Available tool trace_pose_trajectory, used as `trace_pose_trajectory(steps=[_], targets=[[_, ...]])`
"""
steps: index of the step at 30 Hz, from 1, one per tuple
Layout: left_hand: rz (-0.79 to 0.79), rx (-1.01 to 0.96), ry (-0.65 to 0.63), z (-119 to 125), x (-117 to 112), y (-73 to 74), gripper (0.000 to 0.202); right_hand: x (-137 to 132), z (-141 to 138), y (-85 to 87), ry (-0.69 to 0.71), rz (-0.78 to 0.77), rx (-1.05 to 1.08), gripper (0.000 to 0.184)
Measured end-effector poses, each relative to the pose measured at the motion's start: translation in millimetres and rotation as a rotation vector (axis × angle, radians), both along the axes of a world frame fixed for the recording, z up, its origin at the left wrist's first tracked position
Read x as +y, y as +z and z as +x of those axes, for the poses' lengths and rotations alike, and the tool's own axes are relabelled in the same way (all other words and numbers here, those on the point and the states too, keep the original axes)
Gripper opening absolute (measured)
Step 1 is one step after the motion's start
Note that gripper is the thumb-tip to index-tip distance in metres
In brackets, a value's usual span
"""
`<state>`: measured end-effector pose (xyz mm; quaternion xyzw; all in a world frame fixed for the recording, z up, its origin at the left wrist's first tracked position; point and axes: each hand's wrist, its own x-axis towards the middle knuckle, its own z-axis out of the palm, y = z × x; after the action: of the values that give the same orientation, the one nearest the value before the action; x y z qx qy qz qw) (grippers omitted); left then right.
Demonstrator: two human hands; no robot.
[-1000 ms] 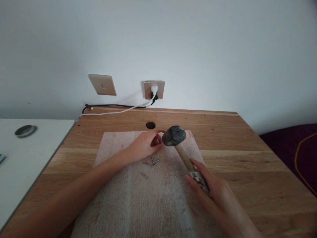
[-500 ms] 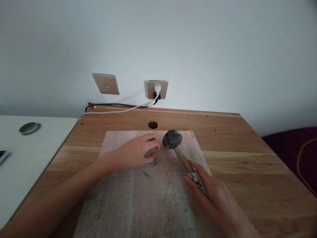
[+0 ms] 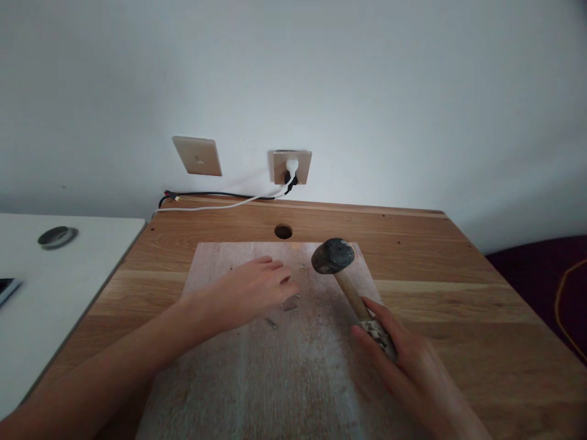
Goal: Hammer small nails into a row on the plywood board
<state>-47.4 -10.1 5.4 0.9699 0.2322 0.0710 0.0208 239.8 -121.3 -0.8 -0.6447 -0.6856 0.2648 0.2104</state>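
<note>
My right hand [image 3: 403, 360] is wrapped around the handle of a mallet [image 3: 351, 293]. The mallet's dark rounded head [image 3: 333, 256] points away from me, raised over the board's right side. Over the middle of the board is my left hand [image 3: 252, 290], palm down, fingers bent but apart; its thumb side is partly hidden. Just under its fingertips lie several small metal fasteners [image 3: 290, 304], like screws or nails, blurred. One more fastener [image 3: 271, 323] lies nearer me. Beneath everything is a worn, whitish board [image 3: 275, 379].
The board rests on a wooden tabletop [image 3: 458, 318] with a round hole [image 3: 283, 231] near its back. A white and a black cable [image 3: 220, 195] run to a wall socket [image 3: 292, 168]. At left, a white surface [image 3: 92, 269] carries a round dish-like object [image 3: 54, 236].
My left hand has lowered slightly toward the small fasteners, its fingers covering part of them. The mallet in my right hand has shifted a little to the right, and its head has turned.
</note>
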Motion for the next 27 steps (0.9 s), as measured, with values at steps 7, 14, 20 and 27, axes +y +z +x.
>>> trace_pose_trajectory(steps=[7,14,20,27], targets=[[-0.411,-0.459,0.276,-4.5,31.1,-18.6,0.017,0.3,-1.7,1.8,-0.020,-0.003,0.021,0.052],[-0.447,-0.554,0.313,2.3,36.0,-40.2,0.018,2.2,-7.3,3.3,-0.018,0.014,0.044,0.052],[-0.439,-0.581,0.317,0.3,33.5,-45.7,0.016,2.6,-9.3,4.3,-0.005,0.042,0.040,0.052],[-0.355,-0.540,0.294,-0.2,35.7,-51.2,0.018,4.9,-16.0,7.0,0.021,0.028,0.039,0.052]])
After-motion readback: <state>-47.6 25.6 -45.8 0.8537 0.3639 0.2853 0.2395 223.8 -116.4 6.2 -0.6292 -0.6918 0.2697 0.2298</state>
